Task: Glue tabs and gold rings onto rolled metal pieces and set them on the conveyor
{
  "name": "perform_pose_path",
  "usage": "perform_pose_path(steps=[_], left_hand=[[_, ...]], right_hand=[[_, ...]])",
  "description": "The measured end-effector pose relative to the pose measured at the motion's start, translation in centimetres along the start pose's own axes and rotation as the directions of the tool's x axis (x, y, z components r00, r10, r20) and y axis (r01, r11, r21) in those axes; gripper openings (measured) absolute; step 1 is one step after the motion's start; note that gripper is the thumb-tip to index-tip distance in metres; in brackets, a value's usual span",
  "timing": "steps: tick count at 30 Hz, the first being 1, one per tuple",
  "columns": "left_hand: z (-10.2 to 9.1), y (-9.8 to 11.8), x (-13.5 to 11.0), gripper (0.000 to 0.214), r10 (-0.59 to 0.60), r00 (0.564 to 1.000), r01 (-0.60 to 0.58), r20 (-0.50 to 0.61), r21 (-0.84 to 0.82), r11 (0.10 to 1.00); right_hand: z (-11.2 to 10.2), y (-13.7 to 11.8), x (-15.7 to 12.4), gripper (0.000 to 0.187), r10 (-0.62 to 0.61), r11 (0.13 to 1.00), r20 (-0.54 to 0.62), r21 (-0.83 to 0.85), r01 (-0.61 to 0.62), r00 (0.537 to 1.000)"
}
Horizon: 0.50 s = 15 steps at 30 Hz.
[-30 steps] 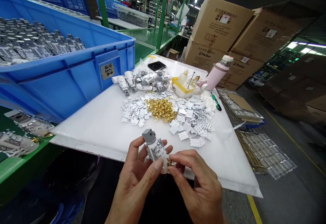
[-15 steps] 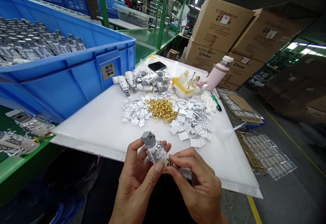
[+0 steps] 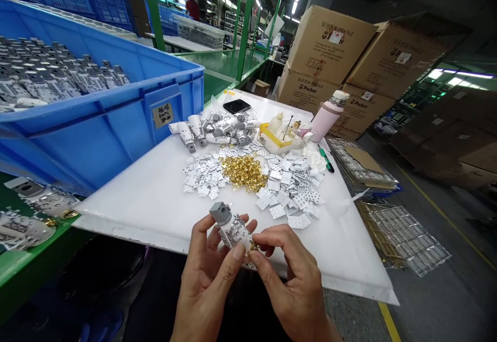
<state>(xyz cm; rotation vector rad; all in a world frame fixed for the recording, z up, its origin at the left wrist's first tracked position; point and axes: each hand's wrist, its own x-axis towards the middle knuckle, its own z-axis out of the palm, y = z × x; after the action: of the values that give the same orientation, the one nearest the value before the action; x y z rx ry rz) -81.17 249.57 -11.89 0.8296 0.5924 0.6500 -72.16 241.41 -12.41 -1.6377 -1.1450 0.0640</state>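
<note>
My left hand [image 3: 209,272] holds a white and grey plastic part [image 3: 234,232] with a studded metal plate on it and a grey block on top. My right hand [image 3: 289,274] pinches a small gold ring [image 3: 254,246] against the side of that part, between thumb and forefinger. Beyond my hands, on a white board [image 3: 341,248], lie a heap of gold rings [image 3: 244,172], loose perforated metal plates [image 3: 291,191] and a pile of similar parts [image 3: 215,128].
A blue crate [image 3: 97,119] of similar parts stands to the left of the board. On the board's far side are a phone [image 3: 236,106], a yellow-edged tray [image 3: 279,134], a pink bottle [image 3: 326,116] and a green-handled screwdriver [image 3: 326,158]. Cardboard boxes [image 3: 330,46] are stacked behind.
My view has tilted and shifted slightly, and a person in the far background shows more clearly. Both hands sit a little further left, with the part turned slightly and the ring still at its side.
</note>
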Motion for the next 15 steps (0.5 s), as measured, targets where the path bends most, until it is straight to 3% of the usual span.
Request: perform_pose_path(steps=[4, 7, 10, 13, 15], left_hand=[[0.1, 0.3, 0.2, 0.040, -0.014, 1.000, 0.014, -0.022, -0.003, 1.000], [-0.1, 0.7, 0.5, 0.045, -0.054, 0.998, 0.053, -0.024, -0.045, 0.998], [-0.3, 1.2, 0.8, 0.056, -0.113, 0.993, 0.111, -0.022, -0.085, 0.990], [-0.4, 1.6, 0.9, 0.063, -0.141, 0.990, 0.140, -0.012, -0.083, 0.987], [-0.4, 1.9, 0.7, 0.061, -0.154, 0.988, 0.154, -0.001, -0.082, 0.985]], right_hand=[[-0.6, -0.2, 0.1, 0.024, -0.008, 1.000, 0.061, -0.006, 0.009, 0.998], [-2.4, 0.3, 2.2, 0.024, -0.003, 0.996, 0.057, -0.093, 0.008, 0.998], [-4.9, 2.0, 7.2, 0.016, 0.013, 0.975, -0.109, -0.218, -0.037, 0.994], [-6.6, 5.1, 14.0, 0.020, 0.004, 0.937, -0.315, -0.330, -0.113, 0.949], [-6.8, 7.3, 18.2, 0.024, 0.019, 0.925, -0.352, -0.349, -0.150, 0.936]])
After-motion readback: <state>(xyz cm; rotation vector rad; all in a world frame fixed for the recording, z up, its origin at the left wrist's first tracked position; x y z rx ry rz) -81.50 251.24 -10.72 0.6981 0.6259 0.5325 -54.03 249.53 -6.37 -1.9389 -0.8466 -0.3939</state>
